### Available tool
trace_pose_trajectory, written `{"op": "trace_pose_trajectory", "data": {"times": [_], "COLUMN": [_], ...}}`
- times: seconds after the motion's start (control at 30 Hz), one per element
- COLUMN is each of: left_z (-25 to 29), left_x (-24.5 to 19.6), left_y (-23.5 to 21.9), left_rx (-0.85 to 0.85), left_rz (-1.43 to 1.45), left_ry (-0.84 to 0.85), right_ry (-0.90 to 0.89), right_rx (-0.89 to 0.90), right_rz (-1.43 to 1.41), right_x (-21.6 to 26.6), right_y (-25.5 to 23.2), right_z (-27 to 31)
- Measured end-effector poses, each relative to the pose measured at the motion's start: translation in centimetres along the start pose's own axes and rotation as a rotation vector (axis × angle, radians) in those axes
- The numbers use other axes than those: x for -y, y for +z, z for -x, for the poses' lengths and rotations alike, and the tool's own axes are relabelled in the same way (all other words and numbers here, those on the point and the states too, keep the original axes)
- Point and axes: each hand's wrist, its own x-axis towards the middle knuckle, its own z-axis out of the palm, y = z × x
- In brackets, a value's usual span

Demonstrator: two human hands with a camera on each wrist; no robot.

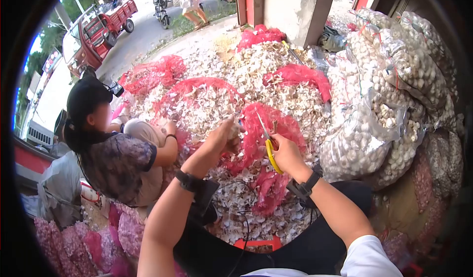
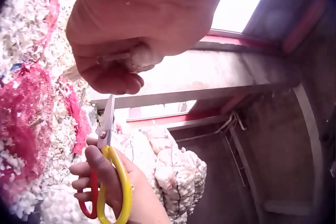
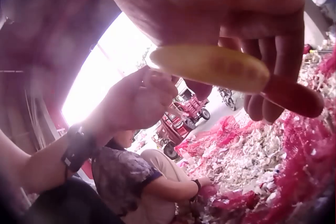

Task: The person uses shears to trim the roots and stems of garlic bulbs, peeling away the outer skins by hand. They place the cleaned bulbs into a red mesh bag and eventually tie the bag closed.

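My left hand (image 1: pixel 219 140) curls its fingers around a whitish garlic bulb (image 2: pixel 143 58), partly hidden in the palm in the left wrist view. My right hand (image 1: pixel 289 155) grips a pair of scissors (image 1: pixel 271 155) with one yellow and one red handle loop. Their blades (image 2: pixel 106 121) point away from me in the head view and toward the left hand in the left wrist view. A small gap separates the two hands above a pink mesh bag (image 1: pixel 290 125). Loose garlic skins and stalk bits (image 1: pixel 236 205) are heaped below.
Clear sacks full of garlic bulbs (image 1: pixel 352 151) are stacked at the right. Another person (image 1: pixel 116 161) sits close on my left. Pink mesh bags (image 1: pixel 305 77) lie over the heap. A red stool edge (image 1: pixel 261 242) shows between my legs, with a dark cable nearby.
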Motion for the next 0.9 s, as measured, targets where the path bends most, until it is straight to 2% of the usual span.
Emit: {"op": "trace_pose_trajectory", "data": {"times": [0.07,0.1,0.17,0.2,0.23,0.33,0.4,0.47,0.5,0.57,0.6,0.67,0.83,0.9], "left_z": [-0.1,-0.1,0.4,0.8,0.4,0.5,0.6,0.2,0.0,0.0,0.1,0.5,-0.1,-0.5], "left_x": [0.3,0.2,0.0,0.0,0.3,0.2,-0.1,0.1,0.3,0.2,0.1,0.0,0.4,1.0], "left_y": [-0.2,0.1,0.7,1.0,0.3,-0.2,-0.1,-0.7,-0.9,-1.0,-0.9,-0.6,-0.4,-0.6], "left_rx": [-0.003,-0.003,-0.040,-0.074,0.001,0.049,-0.002,-0.013,0.002,-0.001,-0.001,-0.018,0.065,0.062], "left_rz": [-0.001,0.003,-0.057,-0.113,-0.040,0.004,0.005,-0.020,-0.029,-0.032,-0.037,-0.052,-0.193,-0.313], "left_ry": [-0.003,-0.012,0.035,0.071,0.051,0.052,0.089,0.133,0.175,0.154,0.137,0.128,0.137,0.125], "right_ry": [0.092,0.090,0.096,0.105,0.092,0.102,0.081,0.114,0.092,-0.007,-0.004,-0.118,-0.058,-0.083], "right_rx": [0.038,0.037,0.068,0.076,0.063,0.086,0.072,0.121,0.174,0.258,0.264,0.185,0.024,0.058], "right_rz": [0.173,0.172,0.345,0.341,0.379,0.412,0.386,0.361,0.393,0.484,0.482,0.342,0.242,0.186], "right_x": [0.7,0.9,1.0,1.0,0.9,0.1,-0.1,-0.6,-1.6,-2.6,-2.6,-2.2,-0.6,0.6], "right_y": [-0.7,-0.9,-0.9,-0.8,-0.8,-0.7,-0.5,-0.4,-0.1,-0.1,0.0,-0.5,-1.4,-1.7], "right_z": [0.0,-0.1,-0.2,-0.2,-0.3,-0.6,-0.8,-1.1,-1.1,-1.3,-1.3,-1.3,-1.9,-1.6]}}
